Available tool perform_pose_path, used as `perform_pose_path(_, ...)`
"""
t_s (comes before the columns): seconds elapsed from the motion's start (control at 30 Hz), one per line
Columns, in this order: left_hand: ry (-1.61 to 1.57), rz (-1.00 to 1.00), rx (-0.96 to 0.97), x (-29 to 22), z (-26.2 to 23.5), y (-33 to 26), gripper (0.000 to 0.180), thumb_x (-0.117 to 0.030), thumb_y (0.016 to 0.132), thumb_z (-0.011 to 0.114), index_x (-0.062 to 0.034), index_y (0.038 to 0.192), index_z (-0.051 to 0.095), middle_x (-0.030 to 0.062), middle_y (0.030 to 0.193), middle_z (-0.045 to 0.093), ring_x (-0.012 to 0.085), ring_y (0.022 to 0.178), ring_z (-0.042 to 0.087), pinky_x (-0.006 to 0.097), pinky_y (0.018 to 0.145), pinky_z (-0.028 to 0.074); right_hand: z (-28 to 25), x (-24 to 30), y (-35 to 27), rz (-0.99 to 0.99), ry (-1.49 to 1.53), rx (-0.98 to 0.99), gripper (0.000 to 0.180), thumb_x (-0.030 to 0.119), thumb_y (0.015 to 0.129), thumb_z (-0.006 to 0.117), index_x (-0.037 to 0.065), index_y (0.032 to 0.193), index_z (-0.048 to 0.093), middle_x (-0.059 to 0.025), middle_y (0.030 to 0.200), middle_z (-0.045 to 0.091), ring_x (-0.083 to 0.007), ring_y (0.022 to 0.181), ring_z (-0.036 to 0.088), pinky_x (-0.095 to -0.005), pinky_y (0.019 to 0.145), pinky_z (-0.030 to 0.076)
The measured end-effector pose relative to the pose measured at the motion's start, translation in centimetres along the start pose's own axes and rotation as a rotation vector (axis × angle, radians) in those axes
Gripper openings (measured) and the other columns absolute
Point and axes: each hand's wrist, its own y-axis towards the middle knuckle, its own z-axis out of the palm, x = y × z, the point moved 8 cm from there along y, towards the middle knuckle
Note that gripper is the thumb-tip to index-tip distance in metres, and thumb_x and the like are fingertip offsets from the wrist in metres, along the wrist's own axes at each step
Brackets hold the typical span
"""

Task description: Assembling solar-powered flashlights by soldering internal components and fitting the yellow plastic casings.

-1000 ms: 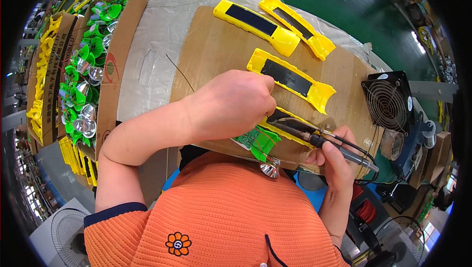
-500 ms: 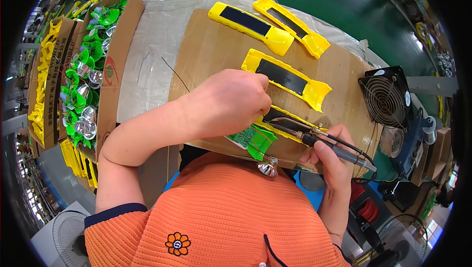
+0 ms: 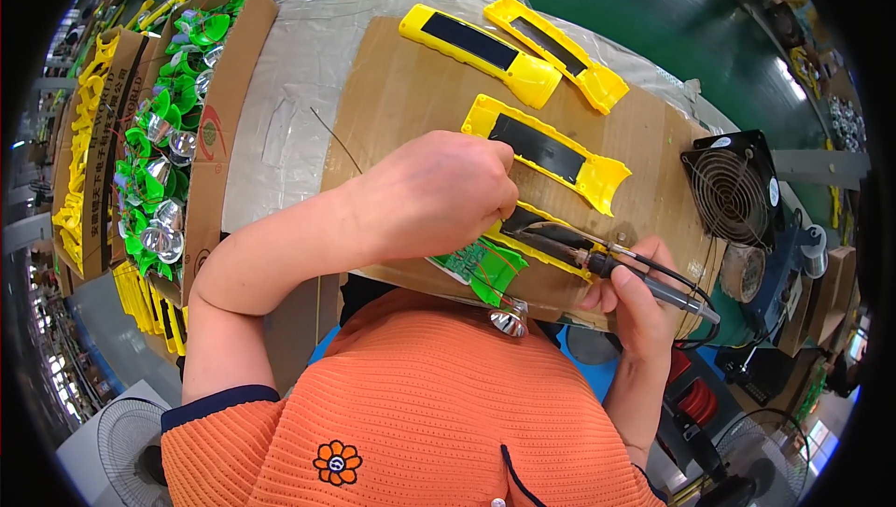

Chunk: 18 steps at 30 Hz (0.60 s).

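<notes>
My left hand lies curled over a yellow torch casing on the brown cardboard sheet and pins it down. A green circuit board part with a small silver reflector sticks out beneath that hand, toward my chest. My right hand grips a black soldering iron, whose tip points left into the open casing near my left fingers. Whether the tip touches anything is hidden.
Three more yellow torch casings with dark panels lie on the cardboard: one just beyond my hands and two farther back. A small black fan stands at the right. A cardboard box of green and silver reflector parts sits at the left.
My left hand has shifted slightly over the casing; the soldering iron tip stays at the same spot. Nothing was picked up or let go.
</notes>
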Motion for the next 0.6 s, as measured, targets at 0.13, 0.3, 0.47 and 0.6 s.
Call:
perform_pose_path(0.13,0.003,0.012,-0.012,-0.1,-0.1,0.0,0.010,-0.010,0.081,0.063,-0.0078,0.080,0.072,0.0089,0.082,0.061,0.0281,0.082,0.064,0.039,0.074,0.053,-1.2,0.3,-0.5,-0.078,0.041,-0.034,0.016,0.002,0.090,0.061,-0.001,0.095,0.046,-0.0113,0.068,0.058,-0.0173,0.057,0.060,-0.0353,0.059,0.058)
perform_pose_path(0.3,0.008,0.004,0.006,0.1,0.0,0.2,0.007,-0.010,0.081,0.065,-0.0096,0.083,0.072,0.0063,0.083,0.060,0.0271,0.082,0.063,0.039,0.074,0.052,-2.3,0.6,-1.0,-0.120,0.095,-0.065,0.017,0.001,0.090,0.061,-0.001,0.094,0.045,-0.0110,0.068,0.057,-0.0171,0.056,0.059,-0.0350,0.059,0.058)
perform_pose_path(0.47,-0.043,-0.036,-0.029,0.4,0.0,0.2,0.008,-0.010,0.081,0.064,-0.0103,0.082,0.073,0.0064,0.082,0.061,0.0270,0.080,0.063,0.039,0.072,0.052,-0.8,0.7,-0.7,-0.108,0.004,-0.021,0.018,-0.001,0.089,0.063,0.000,0.094,0.046,-0.0117,0.072,0.061,-0.0175,0.058,0.062,-0.0307,0.059,0.056)
perform_pose_path(0.6,-0.031,-0.049,-0.026,0.4,-0.1,0.2,0.009,-0.010,0.081,0.064,-0.0107,0.082,0.073,0.0063,0.082,0.061,0.0270,0.079,0.063,0.039,0.072,0.052,0.4,0.0,-0.1,-0.015,-0.059,0.052,0.019,-0.002,0.088,0.064,0.001,0.094,0.046,-0.0123,0.078,0.066,-0.0173,0.065,0.067,-0.0290,0.060,0.056)
